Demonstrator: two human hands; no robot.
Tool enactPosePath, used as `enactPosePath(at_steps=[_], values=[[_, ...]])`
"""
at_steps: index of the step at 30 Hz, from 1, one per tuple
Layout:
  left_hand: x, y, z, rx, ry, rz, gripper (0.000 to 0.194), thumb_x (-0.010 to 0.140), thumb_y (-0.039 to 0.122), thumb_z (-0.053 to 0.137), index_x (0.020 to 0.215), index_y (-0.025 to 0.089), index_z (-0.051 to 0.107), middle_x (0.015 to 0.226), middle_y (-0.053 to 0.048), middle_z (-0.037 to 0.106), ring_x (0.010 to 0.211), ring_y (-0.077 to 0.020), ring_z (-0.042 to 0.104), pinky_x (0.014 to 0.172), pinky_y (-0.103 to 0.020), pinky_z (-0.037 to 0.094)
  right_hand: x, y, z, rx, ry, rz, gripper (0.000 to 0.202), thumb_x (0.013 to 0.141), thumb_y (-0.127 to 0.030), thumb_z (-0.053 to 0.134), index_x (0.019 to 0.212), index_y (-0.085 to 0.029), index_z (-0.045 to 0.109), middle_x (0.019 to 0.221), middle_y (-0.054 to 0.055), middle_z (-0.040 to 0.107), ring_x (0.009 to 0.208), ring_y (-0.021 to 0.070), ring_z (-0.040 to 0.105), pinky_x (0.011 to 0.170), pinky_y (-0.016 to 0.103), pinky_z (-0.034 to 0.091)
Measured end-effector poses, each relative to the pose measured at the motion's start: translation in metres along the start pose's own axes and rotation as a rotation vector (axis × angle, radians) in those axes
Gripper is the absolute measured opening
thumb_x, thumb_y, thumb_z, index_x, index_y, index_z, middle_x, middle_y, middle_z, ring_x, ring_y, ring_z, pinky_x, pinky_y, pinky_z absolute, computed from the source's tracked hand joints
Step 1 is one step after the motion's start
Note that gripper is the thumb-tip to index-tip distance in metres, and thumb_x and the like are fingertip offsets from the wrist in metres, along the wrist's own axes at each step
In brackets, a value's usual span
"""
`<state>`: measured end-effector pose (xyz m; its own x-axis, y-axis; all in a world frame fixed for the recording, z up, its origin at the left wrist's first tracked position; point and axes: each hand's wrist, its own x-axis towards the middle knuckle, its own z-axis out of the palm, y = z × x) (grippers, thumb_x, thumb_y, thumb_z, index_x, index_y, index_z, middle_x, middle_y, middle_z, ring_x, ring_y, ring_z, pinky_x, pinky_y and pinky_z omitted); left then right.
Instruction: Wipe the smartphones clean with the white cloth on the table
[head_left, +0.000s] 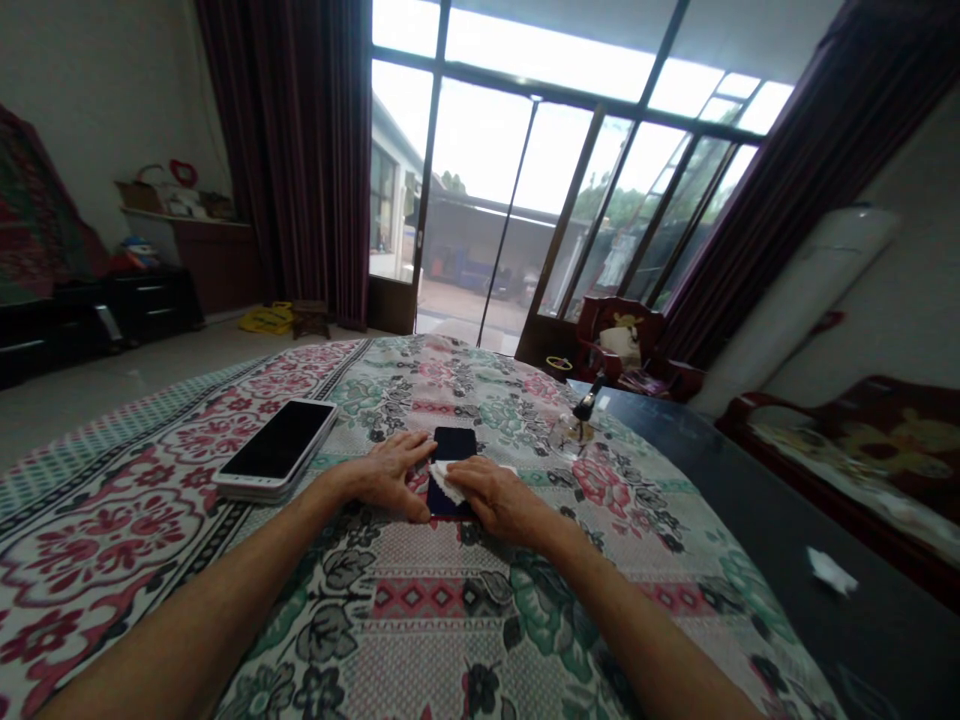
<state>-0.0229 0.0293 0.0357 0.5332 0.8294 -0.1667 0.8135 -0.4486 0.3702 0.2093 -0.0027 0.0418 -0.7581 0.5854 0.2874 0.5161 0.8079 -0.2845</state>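
A dark, flat, phone-like rectangle [455, 442] lies on the patterned tablecloth in front of me. My left hand [386, 475] rests along its left edge, fingers stretched and thumb spread apart near the lower corner. On top of it, my right hand [495, 495] presses a folded white tissue [445, 484], its fingers bent over the tissue. Part of the dark surface is hidden beneath the tissue and right hand. Left of my hands lies a larger white-edged phone [281, 440] with a black screen, apparently on top of a pale box or similar slab.
A clear bottle with a black top [574, 432] stands to the right on the floral tablecloth [420, 600]. A crumpled white tissue [831, 570] lies on the dark surface [780, 520] at right. Beyond are a wooden chair [619, 335] and glass doors [487, 220].
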Motion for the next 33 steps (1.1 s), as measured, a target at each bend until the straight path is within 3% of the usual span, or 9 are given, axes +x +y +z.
enactPosePath(at_steps=[6,12,25,33], values=[[0.0,0.001,0.0,-0.013,0.002,-0.008,0.114,0.056,0.063,0.071,0.149,0.023,0.02,0.158,-0.01,0.009,0.142,-0.0389,0.001,0.114,-0.054,0.008,0.007,0.012,0.006,-0.044,0.074,0.058,0.029,0.088,-0.008,0.041,0.105,-0.019,0.061,0.107,0.009,0.065,0.104,0.0203,0.054,0.091,0.036,0.042],[0.0,0.001,0.0,-0.027,0.018,-0.002,0.118,0.053,0.064,0.073,0.15,0.024,0.019,0.157,-0.01,0.013,0.142,-0.0395,0.002,0.114,-0.054,0.01,0.005,-0.006,-0.007,-0.034,-0.082,-0.047,0.029,0.079,-0.003,0.044,0.09,-0.02,0.064,0.099,0.005,0.066,0.096,0.0166,0.056,0.086,0.031,0.041],[0.003,-0.002,0.004,0.005,0.007,-0.013,0.12,0.054,0.07,0.069,0.15,0.019,0.017,0.157,-0.013,0.006,0.143,-0.0366,0.0,0.115,-0.051,0.008,0.013,0.01,0.004,-0.085,0.0,0.048,0.032,0.085,-0.006,0.041,0.107,-0.02,0.06,0.112,0.008,0.063,0.104,0.0197,0.052,0.092,0.033,0.039],[0.0,0.002,0.0,-0.031,0.01,-0.012,0.115,0.057,0.067,0.068,0.15,0.022,0.019,0.158,-0.011,0.011,0.143,-0.0375,0.002,0.115,-0.053,0.009,0.031,0.025,0.006,-0.096,-0.012,0.067,0.031,0.078,-0.002,0.044,0.098,-0.018,0.061,0.105,0.007,0.064,0.098,0.0181,0.055,0.087,0.03,0.039]])
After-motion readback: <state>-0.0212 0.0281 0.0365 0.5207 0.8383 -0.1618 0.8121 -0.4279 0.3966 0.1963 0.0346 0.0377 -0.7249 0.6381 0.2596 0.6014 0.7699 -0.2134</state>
